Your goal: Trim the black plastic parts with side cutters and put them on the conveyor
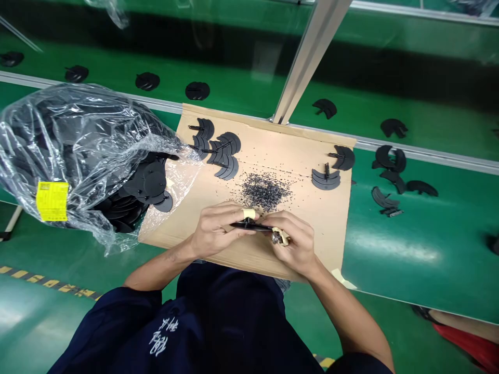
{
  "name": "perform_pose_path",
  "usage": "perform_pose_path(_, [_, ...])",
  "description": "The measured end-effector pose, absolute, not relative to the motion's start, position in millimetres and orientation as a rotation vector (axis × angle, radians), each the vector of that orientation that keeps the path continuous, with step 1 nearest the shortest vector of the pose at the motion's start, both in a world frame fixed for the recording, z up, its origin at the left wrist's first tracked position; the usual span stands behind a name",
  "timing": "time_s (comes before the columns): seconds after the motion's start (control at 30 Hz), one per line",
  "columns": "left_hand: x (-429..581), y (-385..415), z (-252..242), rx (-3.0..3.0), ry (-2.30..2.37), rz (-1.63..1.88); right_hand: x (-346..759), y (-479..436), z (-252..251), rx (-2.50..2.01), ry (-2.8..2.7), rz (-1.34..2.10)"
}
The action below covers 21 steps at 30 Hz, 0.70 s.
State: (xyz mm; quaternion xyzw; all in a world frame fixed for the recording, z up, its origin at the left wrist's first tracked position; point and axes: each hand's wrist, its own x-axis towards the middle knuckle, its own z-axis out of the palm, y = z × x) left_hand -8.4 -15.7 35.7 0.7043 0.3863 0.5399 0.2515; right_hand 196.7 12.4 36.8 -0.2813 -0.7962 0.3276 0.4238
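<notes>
A dark, thin part [255, 226] is held edge-on between my two hands, over the near half of a cardboard sheet [312, 208]. My left hand [218, 228] pinches its left end, with pale tape round a fingertip. At the right end, my right hand [294, 241] grips the same part, and a small shiny item [277, 237] shows by its taped finger; I cannot make out what it is. Just beyond my hands lies a pile of small black bits [265, 191]. Curved black parts [224, 150] rest on the cardboard's far left, others [326, 177] at its right.
A clear plastic bag [89, 130] full of black discs, with a yellow label [52, 201], stands at the left. More black parts [390, 158] lie on the green surface at the right. Beyond the cardboard rises a metal post [307, 57]. Someone's red garment [468, 345] shows lower right.
</notes>
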Motion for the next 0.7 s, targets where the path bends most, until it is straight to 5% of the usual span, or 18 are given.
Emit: perform_pose_path(0.7, [-15.0,-17.1,35.1,1.377,0.853,1.218,194.7,11.8,31.4,-0.748,-1.75,1.156])
